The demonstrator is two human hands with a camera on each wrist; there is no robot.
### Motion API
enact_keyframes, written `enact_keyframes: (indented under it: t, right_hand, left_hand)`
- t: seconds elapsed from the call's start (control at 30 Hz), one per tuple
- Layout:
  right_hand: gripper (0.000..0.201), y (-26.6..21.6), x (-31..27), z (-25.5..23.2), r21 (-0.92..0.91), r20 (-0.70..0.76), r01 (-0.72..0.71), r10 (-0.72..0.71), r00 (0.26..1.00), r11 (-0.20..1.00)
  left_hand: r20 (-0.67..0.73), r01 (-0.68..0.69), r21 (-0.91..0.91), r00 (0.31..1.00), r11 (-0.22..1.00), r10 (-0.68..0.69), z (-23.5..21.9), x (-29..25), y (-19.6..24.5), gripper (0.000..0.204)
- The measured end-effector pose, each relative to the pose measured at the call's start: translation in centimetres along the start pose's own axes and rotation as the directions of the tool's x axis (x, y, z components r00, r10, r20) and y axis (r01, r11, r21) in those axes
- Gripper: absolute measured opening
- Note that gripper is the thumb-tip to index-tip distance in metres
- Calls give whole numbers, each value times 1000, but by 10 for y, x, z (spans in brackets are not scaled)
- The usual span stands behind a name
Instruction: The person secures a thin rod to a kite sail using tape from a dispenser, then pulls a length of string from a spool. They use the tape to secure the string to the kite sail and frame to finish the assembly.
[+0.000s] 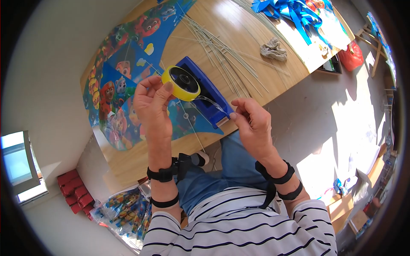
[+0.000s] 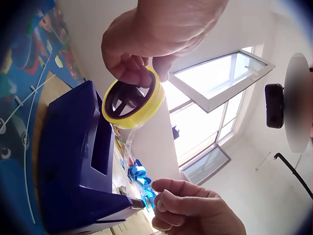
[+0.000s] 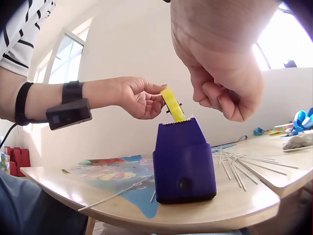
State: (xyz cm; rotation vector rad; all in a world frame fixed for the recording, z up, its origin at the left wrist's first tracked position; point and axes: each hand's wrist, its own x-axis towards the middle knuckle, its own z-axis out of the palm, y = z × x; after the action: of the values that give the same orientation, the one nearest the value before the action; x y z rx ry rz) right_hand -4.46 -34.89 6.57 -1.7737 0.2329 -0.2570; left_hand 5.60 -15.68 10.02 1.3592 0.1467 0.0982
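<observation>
My left hand [image 1: 150, 99] holds a yellow roll of clear tape [image 1: 181, 83] above the blue tape dispenser [image 1: 205, 91], fingers pinching its rim. The same roll [image 2: 132, 100] shows in the left wrist view over the dispenser [image 2: 73, 161], and edge-on as the roll [image 3: 172, 104] in the right wrist view. My right hand [image 1: 250, 117] pinches the free end of the tape strip [image 1: 209, 101], pulled out from the roll over the dispenser's front. The dispenser [image 3: 185, 161] stands on the wooden table [image 3: 234, 205] on a colourful cartoon kite [image 1: 119, 81].
Several thin white sticks [image 1: 222, 55] fan across the table behind the dispenser. A tangle of string [image 1: 273, 49], blue ribbon [image 1: 290, 10] and more kite sheets lie at the far right. Red boxes [image 1: 74, 190] and packaged kites [image 1: 124, 209] sit on the floor left of my knees.
</observation>
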Motion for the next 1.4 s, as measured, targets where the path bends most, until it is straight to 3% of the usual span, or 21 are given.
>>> enact_keyframes:
  t: [0.1, 0.2, 0.3, 0.4, 0.5, 0.6, 0.7, 0.8, 1.1, 1.4]
  right_hand:
    - [24, 3, 4, -2, 16, 32, 8, -9, 999, 1000]
    - [17, -5, 12, 1, -62, 80, 92, -87, 993, 994]
    - [11, 3, 16, 9, -8, 202, 204, -198, 959, 979]
    - [9, -17, 14, 1, 143, 198, 1, -30, 980, 990]
    - [8, -32, 9, -16, 161, 240, 36, -74, 968, 986]
    - [9, -29, -7, -24, 152, 279, -120, 74, 957, 981]
    - [10, -16, -25, -30, 151, 304, -311, 255, 918, 938]
    - [10, -14, -32, -31, 187, 296, -348, 285, 912, 919]
    - [9, -19, -28, -20, 93, 210, -161, 138, 968, 983]
    - [10, -14, -21, -12, 54, 185, -144, 132, 974, 988]
  left_hand:
    - [0, 10, -47, 1000, 999, -10, 5, -2, 11, 29]
    - [29, -28, -41, 999, 999, 30, 8, -6, 22, 29]
    - [106, -27, -36, 994, 999, 31, 6, -11, 29, 29]
    - [18, -95, -40, 995, 995, 96, 14, -10, 38, 29]
    - [-10, -123, -34, 992, 992, 123, 18, -10, 45, 28]
    - [65, -88, 20, 994, 996, 87, 17, -9, 27, 28]
    - [51, -37, 70, 998, 997, 33, 22, -14, 9, 28]
    - [75, -56, 108, 996, 993, 48, 21, -16, -3, 28]
    - [-21, -55, 142, 998, 988, 59, 19, -9, -18, 27]
    - [-26, -51, 153, 998, 987, 56, 15, 1, -34, 27]
